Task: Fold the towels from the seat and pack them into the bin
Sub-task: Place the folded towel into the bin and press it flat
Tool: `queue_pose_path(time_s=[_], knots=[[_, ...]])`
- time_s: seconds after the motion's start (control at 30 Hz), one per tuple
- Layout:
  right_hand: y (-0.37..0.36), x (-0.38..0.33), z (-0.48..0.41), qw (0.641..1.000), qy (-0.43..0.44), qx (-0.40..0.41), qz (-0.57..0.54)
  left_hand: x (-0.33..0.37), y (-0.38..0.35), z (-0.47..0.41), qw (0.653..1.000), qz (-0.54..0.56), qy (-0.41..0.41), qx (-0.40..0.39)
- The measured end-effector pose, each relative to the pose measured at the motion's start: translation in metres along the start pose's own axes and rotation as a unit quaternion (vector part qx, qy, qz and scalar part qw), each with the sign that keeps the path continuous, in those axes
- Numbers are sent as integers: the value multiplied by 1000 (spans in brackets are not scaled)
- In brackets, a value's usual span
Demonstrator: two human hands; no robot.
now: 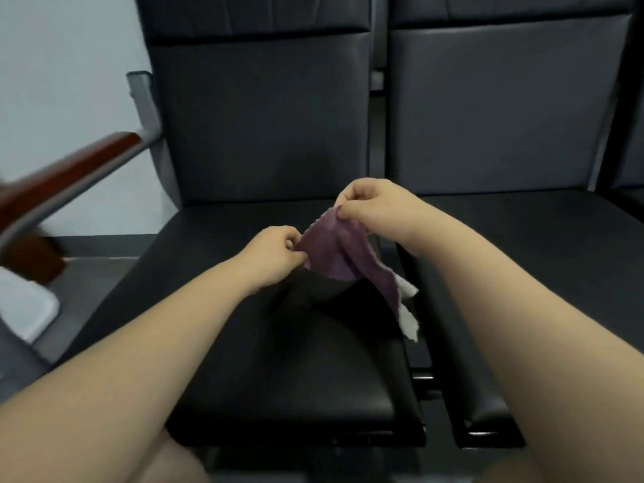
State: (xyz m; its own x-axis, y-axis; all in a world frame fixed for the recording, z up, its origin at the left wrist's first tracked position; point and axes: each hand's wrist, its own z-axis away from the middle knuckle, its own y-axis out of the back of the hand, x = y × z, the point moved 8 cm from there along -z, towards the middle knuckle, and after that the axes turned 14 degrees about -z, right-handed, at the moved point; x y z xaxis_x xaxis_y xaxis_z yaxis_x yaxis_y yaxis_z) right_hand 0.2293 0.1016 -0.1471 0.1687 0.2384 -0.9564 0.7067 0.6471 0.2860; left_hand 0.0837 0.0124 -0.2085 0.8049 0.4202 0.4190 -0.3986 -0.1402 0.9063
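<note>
Black leather seat is stretching out under both hands, its backrest rising beyond them. A second black seat is sitting off to the right of the right hand. A red-brown wooden armrest is running far out left of the left hand, blurred. A white blurred object is showing below it; cannot tell what it is. A purple towel is hanging in the air between the hands, above the cushion. The left hand is pinching its left edge with curled fingers. The right hand, a bit higher and farther out, is pinching the top corner. A white towel is peeking out below the right hand, behind the purple one's trailing end.
</note>
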Motion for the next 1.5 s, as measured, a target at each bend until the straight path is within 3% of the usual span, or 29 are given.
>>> queue_pose_path(time_s=[0.13,0.2,0.37,0.6,0.67,0.73,0.8,0.87,0.93,1.03,1.1,1.17,1.23,1.33,1.5], knots=[[-18,-19,6,994,29,-16,-100,-14,22,17,999,37,-12,-29],[-12,-22,7,993,40,20,-108,-16,40,18,1000,8,-19,1],[5,-14,1,996,23,87,-12,-54,76,19,995,67,37,71],[9,-11,-14,986,28,153,63,-60,97,4,989,67,34,126],[9,-12,-20,985,29,168,24,-59,103,-4,984,74,38,159],[6,-11,-25,982,22,172,-72,-59,98,-12,971,163,57,163],[7,-17,-29,974,53,182,-128,-55,95,-16,934,311,60,165],[12,-34,-28,966,127,203,-93,-50,110,-18,892,394,8,222],[17,-52,-20,954,197,220,-59,-46,129,-14,875,390,-49,282],[15,-63,-8,950,247,181,-56,-50,141,-1,901,290,-76,314],[6,-51,-13,967,225,107,-44,-53,134,4,949,158,-75,264],[-10,-26,-19,986,166,14,0,-59,108,5,989,-12,-59,137],[-33,8,-19,987,88,-95,91,-70,71,12,989,-137,-49,-15],[-69,58,0,947,-45,-256,190,-79,24,31,970,-143,-40,-191],[-84,58,26,914,-109,-320,226,-76,11,47,959,-111,-23,-259]])
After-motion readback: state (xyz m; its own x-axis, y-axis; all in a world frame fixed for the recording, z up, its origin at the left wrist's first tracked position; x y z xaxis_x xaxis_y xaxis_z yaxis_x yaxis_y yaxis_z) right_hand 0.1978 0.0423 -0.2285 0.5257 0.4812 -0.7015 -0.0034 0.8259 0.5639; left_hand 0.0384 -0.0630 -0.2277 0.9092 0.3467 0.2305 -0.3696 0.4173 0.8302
